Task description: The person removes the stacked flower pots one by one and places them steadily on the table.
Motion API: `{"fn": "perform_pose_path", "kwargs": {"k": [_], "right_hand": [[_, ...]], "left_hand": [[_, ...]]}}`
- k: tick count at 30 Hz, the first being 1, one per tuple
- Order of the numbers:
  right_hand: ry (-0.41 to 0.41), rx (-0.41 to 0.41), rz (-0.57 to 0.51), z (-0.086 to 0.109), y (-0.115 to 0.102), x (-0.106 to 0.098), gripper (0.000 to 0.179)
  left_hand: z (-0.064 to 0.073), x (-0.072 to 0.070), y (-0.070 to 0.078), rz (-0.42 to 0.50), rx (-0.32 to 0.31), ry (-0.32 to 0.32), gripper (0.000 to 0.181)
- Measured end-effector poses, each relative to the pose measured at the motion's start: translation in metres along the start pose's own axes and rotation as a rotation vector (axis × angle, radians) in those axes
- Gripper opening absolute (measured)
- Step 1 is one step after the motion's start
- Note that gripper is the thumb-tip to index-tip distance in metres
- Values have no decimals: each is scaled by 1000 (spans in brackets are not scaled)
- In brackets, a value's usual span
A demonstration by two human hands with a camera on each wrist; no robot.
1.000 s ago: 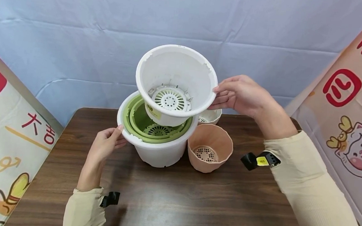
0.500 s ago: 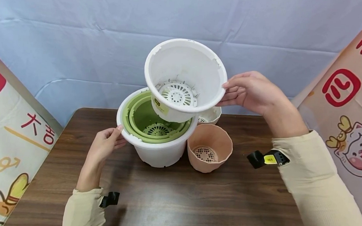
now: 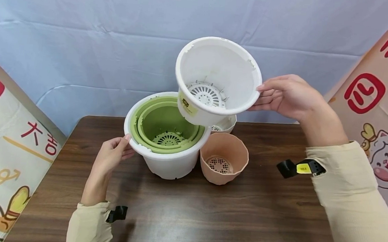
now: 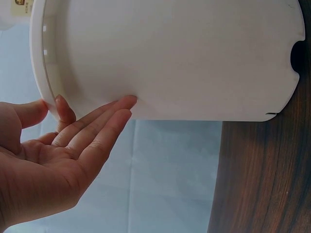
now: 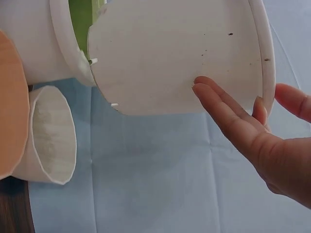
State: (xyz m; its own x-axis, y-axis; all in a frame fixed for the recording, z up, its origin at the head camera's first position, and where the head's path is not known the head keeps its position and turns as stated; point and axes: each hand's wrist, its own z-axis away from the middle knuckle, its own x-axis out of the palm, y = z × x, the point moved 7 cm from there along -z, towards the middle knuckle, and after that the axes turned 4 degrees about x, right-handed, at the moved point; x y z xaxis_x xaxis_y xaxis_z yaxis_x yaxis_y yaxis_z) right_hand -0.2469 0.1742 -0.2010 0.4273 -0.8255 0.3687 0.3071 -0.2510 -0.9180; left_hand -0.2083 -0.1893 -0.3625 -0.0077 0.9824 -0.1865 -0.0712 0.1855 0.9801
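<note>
In the air at the back, a white flower pot [image 3: 219, 66] with a slotted bottom and a yellow label tilts toward the head camera. My right hand [image 3: 290, 96] pinches its rim between thumb and fingers, and in the right wrist view other fingertips [image 5: 206, 92] lie along its outer wall. Below and to the left, a larger white pot [image 3: 168, 166] stands on the table with two nested green pots [image 3: 161, 120] inside. My left hand [image 3: 112, 154] pinches the left side of the larger pot's rim; in the left wrist view several fingers [image 4: 104, 138] stretch along its wall.
Right of the large pot stands a peach faceted pot [image 3: 223, 157] with a grid bottom. Behind it is a small white pot [image 3: 228, 124], partly covered by the raised pot. The brown wooden table [image 3: 186, 219] ends at a pale blue cloth backdrop [image 3: 83, 51].
My right hand has carried the raised white pot to the right and a little upward, uncovering more of the green pots. My left hand stays on the large pot's rim.
</note>
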Motion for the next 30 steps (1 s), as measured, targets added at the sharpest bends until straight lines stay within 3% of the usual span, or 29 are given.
{"fn": "perform_pose_path", "kwargs": {"k": [11, 22, 30], "right_hand": [[-100, -8, -68, 10, -5, -23, 28], [-74, 26, -108, 18, -6, -48, 31], [57, 50, -104, 24, -2, -71, 30]], "left_hand": [[0, 0, 0, 0, 3, -4, 50], [0, 0, 0, -8, -5, -9, 51], [0, -2, 1, -16, 2, 2, 51]]}}
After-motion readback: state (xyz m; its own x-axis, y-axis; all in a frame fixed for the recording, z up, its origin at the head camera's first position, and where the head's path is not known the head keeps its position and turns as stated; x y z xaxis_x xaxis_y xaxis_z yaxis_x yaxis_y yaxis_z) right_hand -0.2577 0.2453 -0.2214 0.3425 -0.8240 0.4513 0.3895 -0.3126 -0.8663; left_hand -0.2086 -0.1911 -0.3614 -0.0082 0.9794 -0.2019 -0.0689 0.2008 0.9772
